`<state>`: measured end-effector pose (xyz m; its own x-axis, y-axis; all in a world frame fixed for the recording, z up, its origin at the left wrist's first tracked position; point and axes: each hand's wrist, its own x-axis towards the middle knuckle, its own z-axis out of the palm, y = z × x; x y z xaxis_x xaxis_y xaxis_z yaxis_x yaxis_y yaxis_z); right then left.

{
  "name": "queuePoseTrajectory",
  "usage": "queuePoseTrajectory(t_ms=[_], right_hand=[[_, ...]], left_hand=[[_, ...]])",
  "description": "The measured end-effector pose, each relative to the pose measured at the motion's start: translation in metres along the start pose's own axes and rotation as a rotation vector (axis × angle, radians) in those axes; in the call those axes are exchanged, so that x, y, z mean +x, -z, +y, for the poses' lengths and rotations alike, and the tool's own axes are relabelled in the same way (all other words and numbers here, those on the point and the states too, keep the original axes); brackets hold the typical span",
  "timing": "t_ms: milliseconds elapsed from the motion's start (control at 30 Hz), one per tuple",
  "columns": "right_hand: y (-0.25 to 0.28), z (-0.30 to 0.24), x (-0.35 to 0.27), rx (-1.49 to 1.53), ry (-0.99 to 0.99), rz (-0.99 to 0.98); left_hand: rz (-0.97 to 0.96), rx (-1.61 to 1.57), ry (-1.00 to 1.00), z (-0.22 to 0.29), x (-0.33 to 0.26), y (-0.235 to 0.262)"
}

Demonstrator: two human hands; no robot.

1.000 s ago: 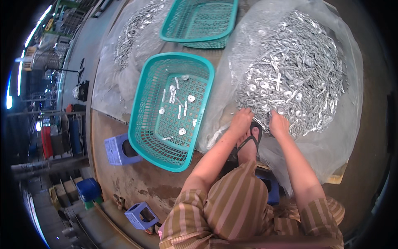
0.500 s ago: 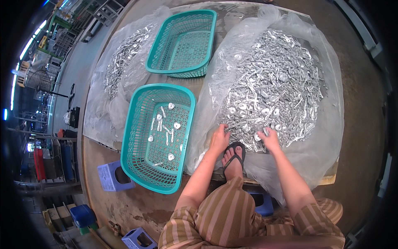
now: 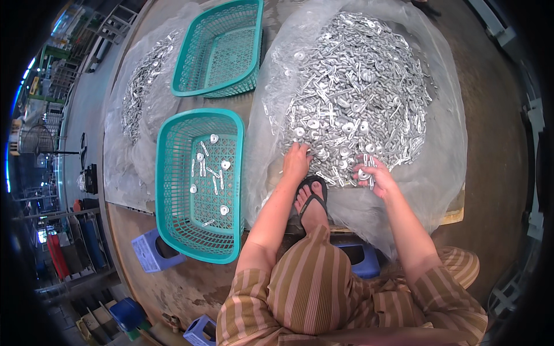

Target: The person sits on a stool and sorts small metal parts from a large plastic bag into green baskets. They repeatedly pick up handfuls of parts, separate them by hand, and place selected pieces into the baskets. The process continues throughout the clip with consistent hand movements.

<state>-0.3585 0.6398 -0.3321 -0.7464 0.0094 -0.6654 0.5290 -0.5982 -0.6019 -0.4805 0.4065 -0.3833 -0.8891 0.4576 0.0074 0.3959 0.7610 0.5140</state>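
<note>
The person sits at the near edge of a low wooden counter (image 3: 496, 150), knees in striped brown trousers, one foot in a black sandal (image 3: 311, 199) resting on the counter edge between the forearms. A big heap of small silvery metal parts (image 3: 352, 98), some rod-shaped and some with round heads, lies on a clear plastic sheet (image 3: 444, 173) that covers the right part of the counter.

The left hand (image 3: 296, 161) lies palm down on the near left edge of the heap, fingers curled into the parts; whether its grip has closed on any piece cannot be told. The right hand (image 3: 372, 176) is at the near edge of the heap a little to the right, its grip closed on a few of the metal parts, which stick out between the fingers.

Left of the heap, just beside the plastic sheet, stands a teal mesh basket (image 3: 173, 190) with a handful of the same parts scattered over its bottom. A second teal basket (image 3: 190, 63) stands farther off, beyond the first. At the far left a smaller pile of parts (image 3: 138, 92) lies on another plastic sheet. Blue plastic stools (image 3: 147, 254) stand on the floor near the left corner of the counter
</note>
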Motion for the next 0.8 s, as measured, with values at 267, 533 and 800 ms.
queuePoseTrajectory(t_ms=[267, 533, 800], right_hand=[[-0.027, 0.019, 0.034, -1.094, 0.437, 0.465], [-0.032, 0.004, 0.046, -1.643, 0.536, 0.407], [-0.015, 0.024, 0.039, -1.037, 0.506, 0.525]], left_hand=[[-0.077, -0.066, -0.082, 0.012, 0.010, -0.006], [-0.147, 0.181, -0.176, 0.043, 0.008, -0.001], [-0.115, 0.042, -0.250, 0.059, 0.023, 0.013]])
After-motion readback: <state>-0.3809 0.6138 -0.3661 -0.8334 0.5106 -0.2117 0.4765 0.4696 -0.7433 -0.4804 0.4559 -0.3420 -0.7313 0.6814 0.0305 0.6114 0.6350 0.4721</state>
